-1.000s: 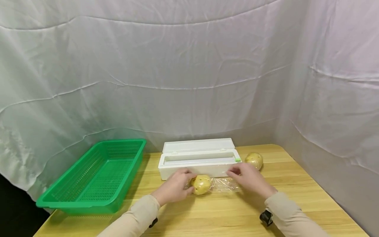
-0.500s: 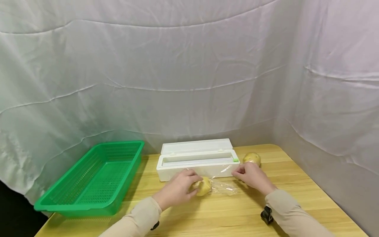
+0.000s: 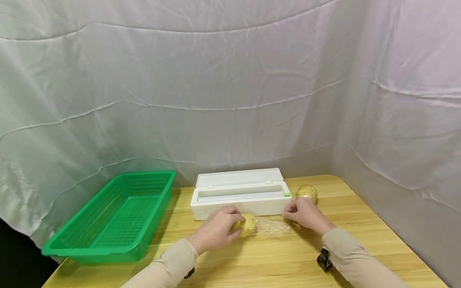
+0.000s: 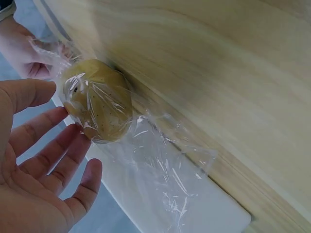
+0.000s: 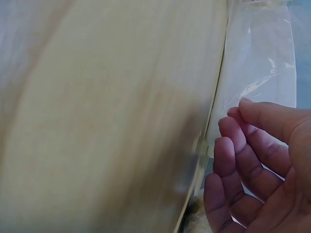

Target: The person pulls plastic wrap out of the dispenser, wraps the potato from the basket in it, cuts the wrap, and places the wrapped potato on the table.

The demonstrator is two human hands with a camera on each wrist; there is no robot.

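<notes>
A potato in clear plastic wrap sits on the table before the white wrap box. My left hand is at its left side. In the left wrist view, that hand's fingertips touch the wrapped potato, and the thumb stands slightly apart from it. Loose film spreads from both sides of the potato. At the box's right front corner, my right hand pinches the edge of the film between thumb and index finger, as the right wrist view shows beside the stretched film.
Another potato lies to the right of the box, behind my right hand. The box's lid is raised at the back, and a green slider sits on its right end. A green basket stands at the left. Grey cloth hangs behind.
My left fingers have moved slightly right, farther over the potato. The right hand has drawn a little to the right with the film, which now lies lower in front of the box.
</notes>
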